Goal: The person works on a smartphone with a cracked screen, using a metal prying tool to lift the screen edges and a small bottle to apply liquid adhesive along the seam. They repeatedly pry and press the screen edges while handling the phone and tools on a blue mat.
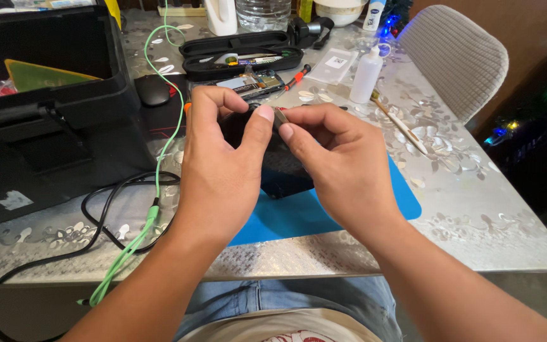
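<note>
My left hand (220, 168) and my right hand (337, 158) meet above a blue work mat (406, 199) on the table. Both grip a small black device (286, 171), which is mostly hidden behind my fingers. My left thumb and my right thumb and forefinger pinch a tiny dark part (280, 117) at its top edge. Just beyond my hands lies an opened phone (251, 83) with its circuit board showing.
A large open black case (45, 95) stands at the left. A green cable (153, 190) and a black cable (96, 221) run off the table's front edge. Behind are a black tool case (242, 57), a red-handled screwdriver (297, 77), a white squeeze bottle (366, 75), a brush (400, 123), a computer mouse (153, 90) and a grey chair (457, 57).
</note>
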